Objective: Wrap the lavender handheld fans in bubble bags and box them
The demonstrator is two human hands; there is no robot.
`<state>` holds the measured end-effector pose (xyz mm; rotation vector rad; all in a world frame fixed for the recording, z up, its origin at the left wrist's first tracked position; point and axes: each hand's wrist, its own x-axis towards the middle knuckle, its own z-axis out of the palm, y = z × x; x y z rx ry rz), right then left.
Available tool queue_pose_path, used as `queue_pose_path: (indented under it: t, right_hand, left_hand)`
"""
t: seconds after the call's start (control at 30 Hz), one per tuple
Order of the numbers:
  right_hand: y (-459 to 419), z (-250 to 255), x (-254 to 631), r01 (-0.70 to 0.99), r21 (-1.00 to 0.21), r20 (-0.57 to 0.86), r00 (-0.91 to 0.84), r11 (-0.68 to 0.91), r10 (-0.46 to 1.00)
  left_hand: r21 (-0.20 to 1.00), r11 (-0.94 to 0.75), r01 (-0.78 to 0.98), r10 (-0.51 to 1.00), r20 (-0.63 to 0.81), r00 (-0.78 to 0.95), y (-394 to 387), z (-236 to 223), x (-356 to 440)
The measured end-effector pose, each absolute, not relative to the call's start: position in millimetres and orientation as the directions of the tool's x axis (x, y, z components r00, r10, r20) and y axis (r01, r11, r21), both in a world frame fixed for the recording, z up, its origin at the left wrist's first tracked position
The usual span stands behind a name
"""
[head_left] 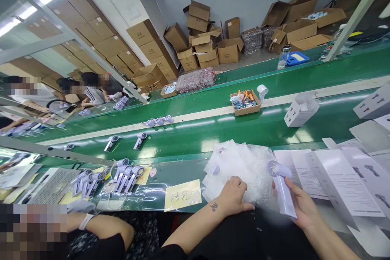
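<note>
My right hand [300, 205] is closed round the handle of a pale lilac handheld fan [282, 189], head pointing away from me. My left hand [233, 195] rests with curled fingers on a pile of clear plastic bags [240, 166] at the near edge of the green bench; whether it pinches a bag I cannot make out. Folded white product cartons and leaflets [341, 178] lie just right of the fan.
A green conveyor belt [213, 130] runs across, carrying loose fans [140, 140], a white box [300, 109] and a cardboard tray of tools [245, 102]. A co-worker's arm [100, 225] is at my left beside grouped fans [124, 174]. Other people sit far left. Cardboard boxes are stacked behind.
</note>
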<state>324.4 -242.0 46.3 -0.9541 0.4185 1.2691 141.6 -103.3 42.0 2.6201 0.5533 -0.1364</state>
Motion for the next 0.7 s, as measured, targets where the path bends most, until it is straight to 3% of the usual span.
queue_pose_path:
  t: [0.07,0.13,0.2,0.37,0.5,0.6,0.7]
  right_hand:
    - [-243.0,49.6,324.5,-0.923,-0.383,-0.715,0.288,-0.013,0.637]
    - [-244.4,55.0,323.9,-0.920,-0.392,-0.701,0.282,-0.023,0.655]
    - [-247.1,61.4,322.3,-0.915,-0.402,-0.700,0.282,-0.036,0.656]
    - [-256.4,73.7,316.7,-0.929,-0.353,-0.719,0.191,-0.114,0.668]
    - [-259.1,74.1,313.5,-0.932,-0.339,-0.703,0.160,-0.129,0.693]
    - [-263.0,73.6,311.4,-0.929,-0.342,-0.706,0.156,-0.140,0.690]
    - [-265.9,81.3,305.3,-0.908,-0.344,-0.691,0.073,-0.239,0.719]
  left_hand:
    - [0.226,-0.906,0.357,0.307,-0.230,0.924,-110.8,36.2,142.3]
    - [0.121,-0.955,0.272,0.240,-0.229,0.944,-107.4,35.9,145.6]
    - [0.096,-0.968,0.233,0.210,-0.205,0.956,-100.3,40.1,147.7]
    - [0.117,-0.923,0.368,0.359,-0.090,0.929,-96.4,54.0,141.0]
    - [0.090,-0.946,0.313,0.293,-0.180,0.939,-104.2,50.5,137.2]
    - [0.168,-0.910,0.380,0.346,-0.198,0.917,-104.3,49.5,141.3]
    - [0.493,-0.683,0.539,0.559,-0.122,0.820,-101.3,62.2,149.3]
